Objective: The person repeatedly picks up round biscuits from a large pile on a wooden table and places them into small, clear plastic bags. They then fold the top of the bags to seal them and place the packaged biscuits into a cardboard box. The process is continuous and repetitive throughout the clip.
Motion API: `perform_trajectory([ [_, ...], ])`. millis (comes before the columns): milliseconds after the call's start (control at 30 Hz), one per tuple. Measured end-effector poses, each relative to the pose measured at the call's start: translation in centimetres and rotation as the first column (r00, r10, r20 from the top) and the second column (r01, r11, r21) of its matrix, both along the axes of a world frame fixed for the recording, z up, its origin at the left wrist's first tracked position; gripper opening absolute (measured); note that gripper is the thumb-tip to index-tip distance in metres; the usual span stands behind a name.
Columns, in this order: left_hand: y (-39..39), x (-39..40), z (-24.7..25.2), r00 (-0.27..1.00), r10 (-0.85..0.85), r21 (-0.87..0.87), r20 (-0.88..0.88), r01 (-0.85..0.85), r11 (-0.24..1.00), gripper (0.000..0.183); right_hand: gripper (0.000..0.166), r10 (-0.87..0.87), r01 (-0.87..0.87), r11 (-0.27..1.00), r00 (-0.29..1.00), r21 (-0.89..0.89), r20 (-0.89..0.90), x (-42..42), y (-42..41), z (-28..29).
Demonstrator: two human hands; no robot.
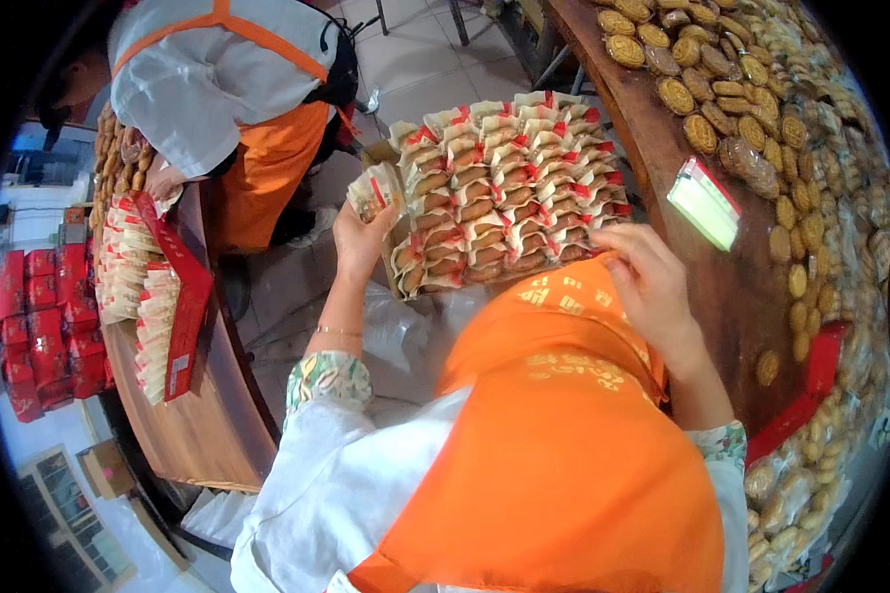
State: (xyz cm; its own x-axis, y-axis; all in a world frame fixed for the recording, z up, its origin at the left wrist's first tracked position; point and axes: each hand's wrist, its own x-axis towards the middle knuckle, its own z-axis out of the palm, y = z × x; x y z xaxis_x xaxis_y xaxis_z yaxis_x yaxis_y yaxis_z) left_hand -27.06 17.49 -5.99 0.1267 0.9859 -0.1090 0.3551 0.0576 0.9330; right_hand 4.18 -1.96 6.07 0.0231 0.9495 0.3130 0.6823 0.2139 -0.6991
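Observation:
In front of me is a box [398, 278] packed with rows of round brown pastries [482, 191], each in a cream paper sleeve marked with red. My left hand [360, 241], at the box's left side, grips a paper-sleeved pastry [374, 191] between thumb and fingers. The sleeve bears writing. My right hand [649, 278] is at the box's near right corner, its fingertips by the last sleeves and its thumb apart. I see nothing held in it. Whether its fingertips touch a sleeve or the box edge is unclear.
A wooden table [638, 126] on the right bears many loose pastries [701, 133] and a pale pad [704, 204]. At the left table [215, 415], a co-worker [215, 96] leans over an open red box [185, 326] of sleeved pastries. Red boxes [48, 326] are stacked beyond.

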Motion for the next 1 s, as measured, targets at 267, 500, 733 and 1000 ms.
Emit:
perform_trajectory([
  [267, 1.0, -0.2, -9.9, 0.896, -0.041, 0.1, -0.442, 0.095, 0.99, 0.039, 0.021, 0.079, -0.075, 0.992, 0.996, -0.105, 0.036, -0.6, -1.4, -1.3],
  [500, 2.5, -0.8, -7.9, 0.731, -0.35, -0.03, -0.586, 0.412, 0.911, 0.051, 0.019, 0.073, -0.069, 0.992, 0.997, -0.109, 0.03, -0.3, -1.8, -1.6],
  [733, 2.1, -0.9, -8.0, 0.296, -0.491, -0.271, -0.819, 0.555, 0.786, 0.051, 0.018, 0.066, -0.064, 0.993, 0.998, -0.102, 0.021, 0.1, -2.9, -2.4],
  [1000, 1.3, 0.8, -6.4, 0.162, -0.48, -0.344, -0.862, 0.509, 0.789, 0.048, 0.013, 0.001, -0.006, 0.993, 0.999, -0.118, -0.046, -0.1, -5.2, -4.3],
])
